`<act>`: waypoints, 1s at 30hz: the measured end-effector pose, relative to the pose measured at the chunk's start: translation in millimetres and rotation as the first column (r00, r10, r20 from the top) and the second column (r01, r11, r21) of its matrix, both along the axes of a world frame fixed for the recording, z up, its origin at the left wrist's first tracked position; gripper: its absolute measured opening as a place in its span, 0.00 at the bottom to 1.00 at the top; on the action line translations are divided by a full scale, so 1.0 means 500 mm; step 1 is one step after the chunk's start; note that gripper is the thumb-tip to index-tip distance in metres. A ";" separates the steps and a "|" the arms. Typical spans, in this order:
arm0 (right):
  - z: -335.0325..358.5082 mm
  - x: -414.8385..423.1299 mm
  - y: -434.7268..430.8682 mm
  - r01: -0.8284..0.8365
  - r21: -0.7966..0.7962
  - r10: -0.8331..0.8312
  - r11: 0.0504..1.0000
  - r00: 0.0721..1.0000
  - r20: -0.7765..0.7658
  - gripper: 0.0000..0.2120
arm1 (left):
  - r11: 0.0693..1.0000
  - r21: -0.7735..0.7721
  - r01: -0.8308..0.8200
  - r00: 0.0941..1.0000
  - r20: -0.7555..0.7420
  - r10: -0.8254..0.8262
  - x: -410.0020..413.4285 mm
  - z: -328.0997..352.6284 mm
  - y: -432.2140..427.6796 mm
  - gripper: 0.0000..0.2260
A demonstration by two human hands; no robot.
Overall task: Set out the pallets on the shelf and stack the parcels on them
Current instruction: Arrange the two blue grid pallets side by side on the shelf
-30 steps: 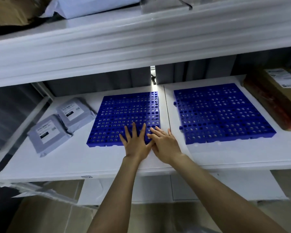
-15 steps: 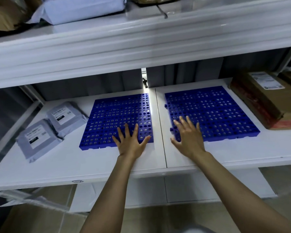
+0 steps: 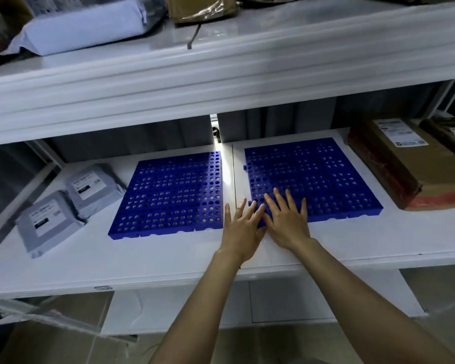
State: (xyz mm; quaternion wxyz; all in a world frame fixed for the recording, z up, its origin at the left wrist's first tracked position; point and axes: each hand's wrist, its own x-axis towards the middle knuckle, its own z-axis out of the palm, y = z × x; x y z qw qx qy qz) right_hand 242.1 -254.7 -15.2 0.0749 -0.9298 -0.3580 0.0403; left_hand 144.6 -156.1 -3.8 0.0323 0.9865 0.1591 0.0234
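The left hand (image 3: 243, 228) lies flat with its fingers straight and spread. Its palm is on the shelf (image 3: 142, 258) and its fingertips are on the near left corner of the right pallet (image 3: 315, 177). The right hand (image 3: 286, 222) lies against it, thumb side to thumb side. It is also flat, with its fingers straight and fanned out over that same corner.

The right pallet is blue and full of round holes, and lies flat on the right half of the shelf, set back from the front edge. The left pallet (image 3: 168, 193), of the same kind, lies flat on the left half. The 2 are apart, with a strip of bare shelf and the seam between the shelf boards running between them.

At the left end of the shelf lie 2 labelled parcels close together. The near grey parcel (image 3: 47, 222) is toward the front edge, and the far grey parcel (image 3: 95, 185) is behind it, just beside the left pallet.

At the right end a brown box (image 3: 394, 166) with a white label lies near the right pallet but apart from it.

On the upper shelf (image 3: 221, 74) lie a white bag (image 3: 82, 24) and a brown package (image 3: 200, 6).
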 end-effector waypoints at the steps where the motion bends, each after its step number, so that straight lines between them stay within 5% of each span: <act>1: 0.000 0.003 0.002 -0.001 0.001 0.001 1.000 1.000 -0.007 0.28 | 1.000 0.002 -0.019 1.000 -0.004 0.019 0.003 0.000 -0.001 0.25; 9: 0.002 0.014 0.003 -0.019 0.033 0.021 0.999 0.998 -0.057 0.28 | 0.995 0.029 -0.100 0.994 0.036 0.099 0.022 0.007 -0.024 0.22; 17: 0.020 0.030 -0.105 -0.031 0.303 0.042 0.952 0.999 -0.028 0.28 | 0.995 0.040 -0.093 0.991 0.101 0.088 0.047 0.007 -0.078 0.22; 24: -0.001 0.097 -0.339 0.148 0.635 -0.330 0.758 0.927 0.179 0.21 | 0.976 0.132 0.172 0.946 0.254 -0.201 0.131 0.020 -0.220 0.22; 30: 0.003 0.189 -0.537 0.562 0.491 -0.689 0.666 0.716 0.114 0.23 | 0.920 0.225 0.322 0.894 0.247 -0.374 0.195 0.024 -0.314 0.28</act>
